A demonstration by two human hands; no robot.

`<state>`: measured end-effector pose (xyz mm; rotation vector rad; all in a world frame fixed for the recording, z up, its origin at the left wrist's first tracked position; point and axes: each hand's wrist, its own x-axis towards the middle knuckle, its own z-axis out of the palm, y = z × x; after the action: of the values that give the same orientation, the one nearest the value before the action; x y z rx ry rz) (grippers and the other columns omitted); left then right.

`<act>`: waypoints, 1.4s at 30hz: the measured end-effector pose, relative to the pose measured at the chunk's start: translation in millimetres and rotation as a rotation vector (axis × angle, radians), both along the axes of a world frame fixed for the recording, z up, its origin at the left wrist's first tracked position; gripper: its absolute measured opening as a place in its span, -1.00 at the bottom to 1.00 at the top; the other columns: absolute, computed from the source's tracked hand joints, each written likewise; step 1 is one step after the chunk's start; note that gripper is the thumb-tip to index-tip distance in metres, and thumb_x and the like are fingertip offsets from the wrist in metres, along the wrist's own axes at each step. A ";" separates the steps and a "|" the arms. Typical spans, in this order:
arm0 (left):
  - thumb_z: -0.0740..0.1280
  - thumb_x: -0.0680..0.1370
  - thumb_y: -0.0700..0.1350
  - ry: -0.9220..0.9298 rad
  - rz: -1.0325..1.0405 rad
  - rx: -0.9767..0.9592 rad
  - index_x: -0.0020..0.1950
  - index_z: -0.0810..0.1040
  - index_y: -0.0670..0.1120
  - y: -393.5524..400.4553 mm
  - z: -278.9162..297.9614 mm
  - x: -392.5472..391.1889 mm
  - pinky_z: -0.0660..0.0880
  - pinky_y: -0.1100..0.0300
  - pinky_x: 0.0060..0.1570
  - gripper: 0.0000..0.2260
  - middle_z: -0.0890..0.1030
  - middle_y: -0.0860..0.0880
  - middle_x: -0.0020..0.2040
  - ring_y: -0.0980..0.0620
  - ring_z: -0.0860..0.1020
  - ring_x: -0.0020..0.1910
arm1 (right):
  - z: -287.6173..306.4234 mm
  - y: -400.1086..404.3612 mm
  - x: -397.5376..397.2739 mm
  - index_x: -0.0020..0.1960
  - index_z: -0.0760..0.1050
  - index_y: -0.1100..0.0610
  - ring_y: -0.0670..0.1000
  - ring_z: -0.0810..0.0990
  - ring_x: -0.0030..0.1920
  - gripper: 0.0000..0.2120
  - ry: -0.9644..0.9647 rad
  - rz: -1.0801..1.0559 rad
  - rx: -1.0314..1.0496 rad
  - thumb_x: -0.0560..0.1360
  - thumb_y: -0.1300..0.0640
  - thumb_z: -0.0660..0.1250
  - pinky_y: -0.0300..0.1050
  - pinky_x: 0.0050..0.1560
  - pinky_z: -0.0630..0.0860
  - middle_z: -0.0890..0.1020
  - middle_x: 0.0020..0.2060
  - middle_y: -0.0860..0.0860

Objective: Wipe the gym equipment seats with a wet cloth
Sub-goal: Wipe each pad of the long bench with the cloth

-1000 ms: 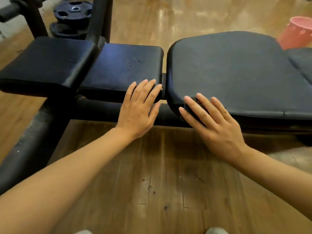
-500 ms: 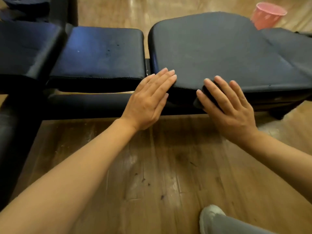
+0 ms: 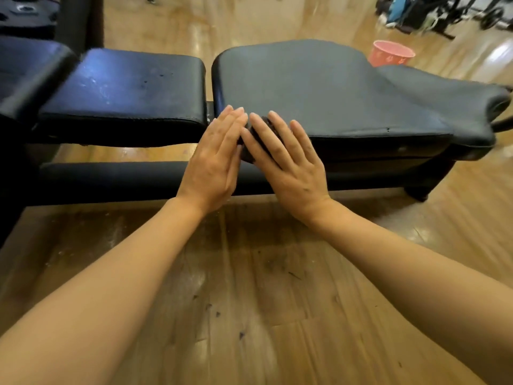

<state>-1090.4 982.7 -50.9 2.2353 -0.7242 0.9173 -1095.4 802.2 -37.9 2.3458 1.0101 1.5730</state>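
A black gym bench has a large seat pad (image 3: 319, 87) and a smaller pad (image 3: 130, 87) to its left. My right hand (image 3: 288, 162) lies flat with fingers spread, pressing a dark cloth (image 3: 249, 155) against the front left corner of the large pad. Most of the cloth is hidden under the palm and fingers. Flat and holding nothing, my left hand (image 3: 213, 159) rests against the same corner, its fingers touching my right hand.
A third black pad (image 3: 25, 70) sits at the far left. A thick black frame tube (image 3: 111, 179) runs under the pads. A pink bucket (image 3: 391, 54) stands on the wooden floor behind the bench. Weight plates (image 3: 25, 12) lie top left, other equipment (image 3: 433, 9) top right.
My right hand has slid the cloth left along the large pad's front edge to its corner. My left hand moved right and now touches the right hand.
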 end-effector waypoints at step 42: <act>0.23 0.64 -0.01 -0.204 0.265 0.329 0.51 0.28 -0.10 -68.3 18.0 -18.5 0.17 -0.12 0.47 -0.54 0.41 -0.16 0.46 -0.14 0.34 0.45 | -19.7 -85.5 7.8 0.51 0.22 0.08 0.09 0.00 0.61 -0.49 -0.008 0.036 0.235 0.62 0.22 0.31 0.04 0.58 -0.05 0.24 0.47 0.08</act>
<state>-1108.9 914.5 -33.0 2.5982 -0.7225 1.2444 -1087.7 716.7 -57.6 2.4798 0.9159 1.8027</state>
